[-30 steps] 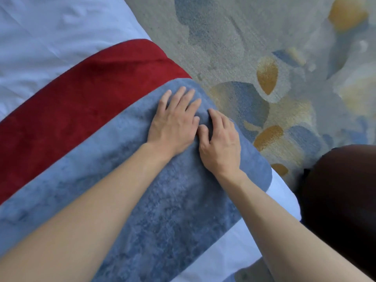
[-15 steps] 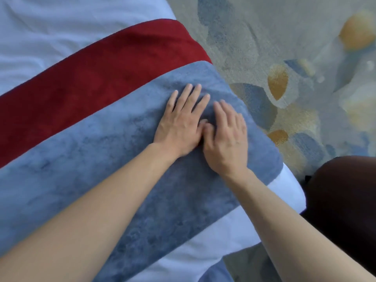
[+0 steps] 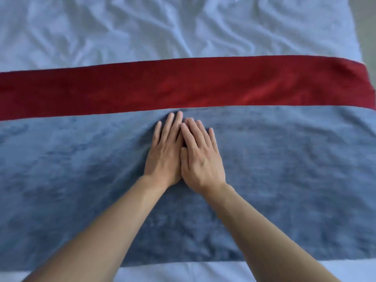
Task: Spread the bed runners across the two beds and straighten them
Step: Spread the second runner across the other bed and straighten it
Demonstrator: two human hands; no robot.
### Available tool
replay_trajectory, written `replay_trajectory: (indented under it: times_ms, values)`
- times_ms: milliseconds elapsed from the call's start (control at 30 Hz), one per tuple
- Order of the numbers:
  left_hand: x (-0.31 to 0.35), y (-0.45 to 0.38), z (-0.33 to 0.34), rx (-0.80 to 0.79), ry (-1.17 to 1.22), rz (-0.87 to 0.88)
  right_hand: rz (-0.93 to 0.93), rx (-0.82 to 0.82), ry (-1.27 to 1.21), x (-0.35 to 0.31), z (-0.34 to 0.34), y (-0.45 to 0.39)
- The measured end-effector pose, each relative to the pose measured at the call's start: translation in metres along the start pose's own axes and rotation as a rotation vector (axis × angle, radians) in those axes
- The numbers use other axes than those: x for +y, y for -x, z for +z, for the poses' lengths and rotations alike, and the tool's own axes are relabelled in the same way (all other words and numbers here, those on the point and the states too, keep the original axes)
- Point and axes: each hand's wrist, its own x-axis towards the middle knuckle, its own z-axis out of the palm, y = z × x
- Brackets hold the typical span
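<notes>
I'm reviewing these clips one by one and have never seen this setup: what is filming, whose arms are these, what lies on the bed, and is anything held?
There is no machine here. A person wears a camera on the head, which looks down at their own bare arms; this is the only view. A white sheet covers the bed. Across it lie a red runner and, nearer the person, a blue runner, edge to edge. The left hand and right hand lie flat, side by side, on the blue runner. Neither hand has a grip on anything.
</notes>
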Motion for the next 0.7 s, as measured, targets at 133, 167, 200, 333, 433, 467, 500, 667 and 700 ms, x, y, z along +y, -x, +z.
replay_trajectory:
  times_ms: [133,167,200,333,433,467,500,667,700]
  values:
    - [-0.074,0.022,0.01,0.02,0.075,-0.078,-0.002,0.028,0.008,-0.064,0.049,-0.018]
    - [-0.091,0.027,0.013,0.018,0.079,-0.087,-0.005,0.027,0.014,-0.078,0.06,-0.022]
    - [-0.107,0.032,0.017,0.024,0.085,-0.09,-0.011,0.024,0.021,-0.09,0.07,-0.025]
    - [-0.148,0.046,0.032,0.039,0.134,-0.057,-0.028,0.027,0.142,-0.109,0.098,-0.034]
    - [-0.17,0.054,0.038,0.065,0.166,-0.049,-0.034,0.02,0.31,-0.089,0.095,-0.034]
    - [-0.18,0.057,0.039,0.077,0.182,-0.064,-0.017,0.021,0.358,-0.079,0.09,-0.033]
    - [-0.191,0.061,0.04,0.086,0.189,-0.087,0.008,0.024,0.396,-0.069,0.083,-0.032]
    - [-0.234,0.081,0.038,0.088,0.148,-0.222,0.233,0.071,0.429,-0.047,0.053,-0.028]
    - [-0.229,0.078,0.035,0.108,0.169,-0.218,0.236,0.094,0.411,-0.056,0.055,-0.031]
